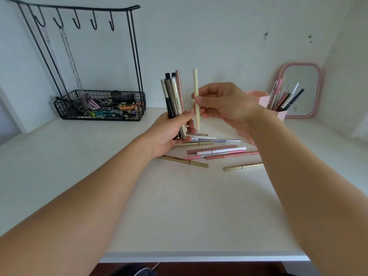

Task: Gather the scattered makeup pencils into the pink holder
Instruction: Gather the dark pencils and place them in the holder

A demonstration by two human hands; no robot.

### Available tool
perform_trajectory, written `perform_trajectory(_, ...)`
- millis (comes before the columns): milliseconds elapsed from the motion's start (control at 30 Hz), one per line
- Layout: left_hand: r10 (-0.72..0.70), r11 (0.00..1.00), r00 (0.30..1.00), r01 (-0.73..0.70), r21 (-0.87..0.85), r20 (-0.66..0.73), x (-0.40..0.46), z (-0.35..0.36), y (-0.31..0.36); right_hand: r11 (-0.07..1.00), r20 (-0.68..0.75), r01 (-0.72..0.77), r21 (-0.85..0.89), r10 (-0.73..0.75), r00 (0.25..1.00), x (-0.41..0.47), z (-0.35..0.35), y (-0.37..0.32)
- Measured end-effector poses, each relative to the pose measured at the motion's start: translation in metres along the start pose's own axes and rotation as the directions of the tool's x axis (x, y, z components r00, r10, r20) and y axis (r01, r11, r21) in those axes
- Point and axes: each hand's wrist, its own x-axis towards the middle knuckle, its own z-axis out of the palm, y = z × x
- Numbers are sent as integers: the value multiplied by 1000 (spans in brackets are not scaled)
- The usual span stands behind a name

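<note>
My left hand [171, 132] grips an upright bundle of several makeup pencils [173, 94] above the white desk. Right beside it, my right hand [223, 102] pinches a single cream pencil [196, 92], held upright and apart from the bundle. Several more pencils [217, 151] lie scattered flat on the desk just below both hands, among them gold ones [185, 161] and pink ones. The pink holder [264, 104] stands at the right behind my right hand, partly hidden by it, with several pencils standing in it.
A pink-framed mirror [316, 90] leans on the wall behind the holder. A black wire rack with hooks, chains and a basket of small items [99, 105] stands at the back left. The desk's front edge [199, 255] runs below my forearms.
</note>
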Motion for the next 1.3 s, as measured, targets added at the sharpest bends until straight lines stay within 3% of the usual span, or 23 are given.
perform_trajectory(267,-25,1000,997,25,4,70,-4,4,1,998,-76,-6,-62,1,997,4,9,11)
perform_trajectory(667,126,970,990,-111,216,-58,2,4,-4,992,-163,-98,-76,85,983,7,27,17)
perform_trajectory(833,173,952,980,-140,271,-100,3,9,-4,997,1,-58,56,58,998,-1,55,7)
perform_trajectory(933,253,848,965,-186,496,-72,2,10,-3,999,-139,-7,-51,0,990,-5,64,6)
perform_trajectory(1000,280,751,960,-208,626,-17,-1,13,-3,999,-270,-17,-28,9,963,-5,65,8)
perform_trajectory(1067,275,724,961,-207,658,0,-2,15,-4,998,-337,-61,13,62,939,-6,66,9)
perform_trajectory(1200,192,834,981,-157,529,-12,-4,19,-3,993,-332,-105,47,115,936,-7,68,9)
perform_trajectory(1300,100,912,995,-100,398,22,-7,18,-3,987,-241,-159,0,155,958,-7,66,6)
